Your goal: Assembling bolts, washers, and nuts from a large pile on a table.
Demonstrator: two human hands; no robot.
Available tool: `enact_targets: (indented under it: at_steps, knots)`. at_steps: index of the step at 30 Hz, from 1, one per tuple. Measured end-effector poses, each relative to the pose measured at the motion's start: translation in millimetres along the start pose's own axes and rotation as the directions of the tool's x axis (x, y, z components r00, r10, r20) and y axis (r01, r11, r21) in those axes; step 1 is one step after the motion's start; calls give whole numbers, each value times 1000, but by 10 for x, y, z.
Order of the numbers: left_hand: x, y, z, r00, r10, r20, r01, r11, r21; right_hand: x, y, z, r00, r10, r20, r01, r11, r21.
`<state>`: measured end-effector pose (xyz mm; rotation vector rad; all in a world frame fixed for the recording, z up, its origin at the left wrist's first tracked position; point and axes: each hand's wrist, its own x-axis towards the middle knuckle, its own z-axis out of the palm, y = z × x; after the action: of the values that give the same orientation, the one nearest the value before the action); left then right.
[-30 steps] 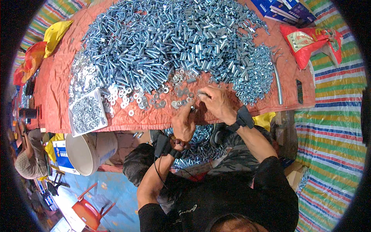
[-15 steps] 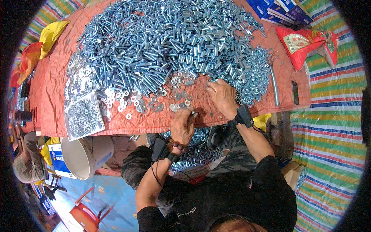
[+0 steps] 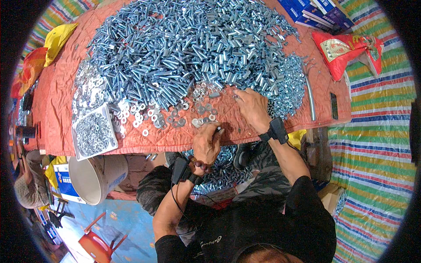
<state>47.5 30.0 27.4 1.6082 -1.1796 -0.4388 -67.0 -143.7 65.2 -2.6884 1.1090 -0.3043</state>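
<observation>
metal fastener point(image 3: 219, 128), pinched between thumb and fingers of the left hand point(image 3: 206, 142), only a bright end showing, too covered to name more exactly; held over the near edge of the cloth-covered table point(image 3: 175, 139), just beside loose flat washers point(image 3: 200, 122). a second ago, close to the fingertips of the right hand point(image 3: 254, 109); now clearly apart from them. hands separated: left closed on the metal fastener, right shifted outward and forward, fingertips low over the table, between a patch of ring washers point(image 3: 201, 90) and the heap of small nuts point(image 3: 291, 87), at the near side of the big pile of bolts and sleeves point(image 3: 188, 48). cannot tell if pinching anything there. hardly any change over the last half second; judging by this, work split in two, left for keeping hold, right for reaching among loose parts.
</observation>
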Motion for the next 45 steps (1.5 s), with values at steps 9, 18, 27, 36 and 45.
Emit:
enact_targets:
  at_steps: [9,18,27,36,45]
  knots:
    - [-15,-2,-5,1000,-8,3,8,1000,-7,-27,87,53,997,4,-71,-2,999,32]
    - [-13,-23,-4,1000,19,9,-19,1000,-19,12,-225,155,954,-198,224,42,832,554]
    - [-16,-19,-9,1000,13,10,-12,997,-73,28,-352,228,962,-270,28,234,877,420]
    - [-26,-30,14,999,-37,1,37,999,-12,-30,-251,287,973,-228,31,178,831,527]
    - [-20,14,6,995,-89,36,87,995,53,-267,-254,-86,816,-105,569,-537,226,812]
